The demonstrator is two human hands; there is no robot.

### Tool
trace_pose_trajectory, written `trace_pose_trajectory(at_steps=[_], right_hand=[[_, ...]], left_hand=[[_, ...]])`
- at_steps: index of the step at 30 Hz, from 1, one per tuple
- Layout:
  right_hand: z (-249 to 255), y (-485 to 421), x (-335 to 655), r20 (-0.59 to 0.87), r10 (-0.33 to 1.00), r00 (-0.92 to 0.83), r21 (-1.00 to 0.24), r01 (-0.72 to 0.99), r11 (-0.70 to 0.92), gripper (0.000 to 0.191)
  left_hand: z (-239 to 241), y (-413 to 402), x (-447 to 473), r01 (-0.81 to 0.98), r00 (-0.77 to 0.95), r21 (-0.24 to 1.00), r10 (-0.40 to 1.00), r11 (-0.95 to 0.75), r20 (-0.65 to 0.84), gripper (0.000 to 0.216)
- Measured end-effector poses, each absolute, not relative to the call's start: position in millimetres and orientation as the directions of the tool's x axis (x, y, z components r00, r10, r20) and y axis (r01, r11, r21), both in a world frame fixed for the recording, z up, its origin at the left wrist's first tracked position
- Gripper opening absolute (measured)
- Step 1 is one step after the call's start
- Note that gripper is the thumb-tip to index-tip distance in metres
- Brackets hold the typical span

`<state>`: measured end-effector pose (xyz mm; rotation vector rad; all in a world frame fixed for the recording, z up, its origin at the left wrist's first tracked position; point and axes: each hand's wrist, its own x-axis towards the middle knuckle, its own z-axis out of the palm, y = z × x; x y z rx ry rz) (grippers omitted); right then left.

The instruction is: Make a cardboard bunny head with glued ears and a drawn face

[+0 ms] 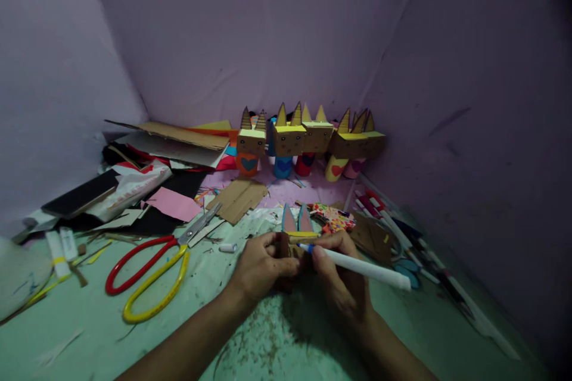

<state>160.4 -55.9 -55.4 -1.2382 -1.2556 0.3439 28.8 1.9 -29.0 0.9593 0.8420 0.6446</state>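
Note:
My left hand (261, 265) is closed around a small cardboard animal head (304, 237), which has a yellow top strip and two pointed pink ears edged in blue. Between the fingers of my right hand (344, 274) is a white felt-tip marker (366, 268), its blue tip end at the front of the cardboard head. Whether the tip touches the cardboard I cannot tell. A white marker cap (227, 247) lies on the table just left of my left hand. Most of the head's front is hidden by my fingers.
Several cardboard animal figures (288, 140) stand against the back wall. Scissors (179, 247) with red and yellow handles lie at left, near a pile of cardboard and paper (179, 137). Brown cardboard (239, 197) lies mid-table. Markers and pencils (402, 238) run along the right wall.

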Motion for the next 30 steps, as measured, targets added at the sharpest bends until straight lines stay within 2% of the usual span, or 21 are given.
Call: trace_pose_trajectory(at_steps=[16,30], right_hand=[[-50,-51,163,0.616,0.737,0.278,-0.729,0.556,0.399,0.012],[-45,-53,161,0.574,0.752,0.325,-0.758,0.559,0.337,0.014]], left_hand=[[-32,4,29,-0.118,0.537,0.883,0.777,0.454,-0.328,0.057],[-30,4,31,-0.083,0.517,0.881,0.776,0.466,-0.361,0.059]])
